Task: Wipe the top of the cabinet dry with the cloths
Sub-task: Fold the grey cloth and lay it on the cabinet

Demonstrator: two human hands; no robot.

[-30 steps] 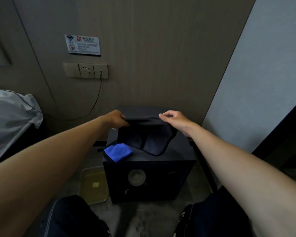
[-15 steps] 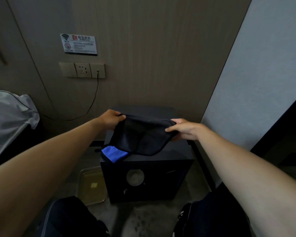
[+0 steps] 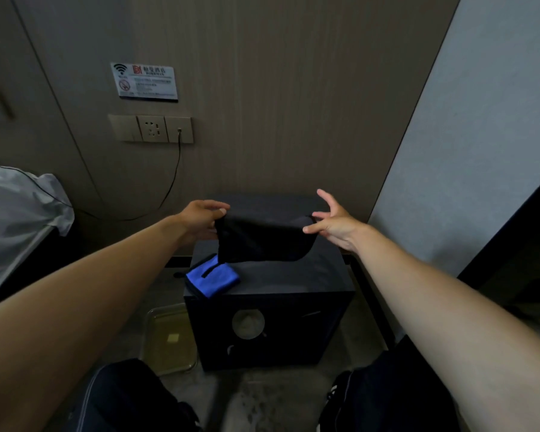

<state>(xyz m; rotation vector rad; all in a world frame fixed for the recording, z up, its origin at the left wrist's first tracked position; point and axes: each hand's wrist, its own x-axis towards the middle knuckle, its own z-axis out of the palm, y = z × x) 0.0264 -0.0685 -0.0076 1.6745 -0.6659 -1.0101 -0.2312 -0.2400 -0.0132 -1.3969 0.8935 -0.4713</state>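
Observation:
A small black cabinet (image 3: 293, 279) stands on the floor against the wall. I hold a black cloth (image 3: 262, 238) stretched in the air above its top. My left hand (image 3: 200, 218) pinches the cloth's upper left corner. My right hand (image 3: 331, 224) pinches the upper right corner with thumb and forefinger, its other fingers spread. A folded blue cloth (image 3: 212, 275) lies on the cabinet's front left corner, partly over the edge.
A clear glass tray (image 3: 169, 338) sits on the floor left of the cabinet. A cable (image 3: 169, 188) hangs from the wall socket (image 3: 152, 129). Grey fabric (image 3: 16, 210) drapes at the left. My dark-trousered knees (image 3: 128, 397) are at the bottom.
Both hands have lifted the black cloth higher and pulled it flatter between them. My right hand's free fingers have spread apart. The blue cloth has not moved.

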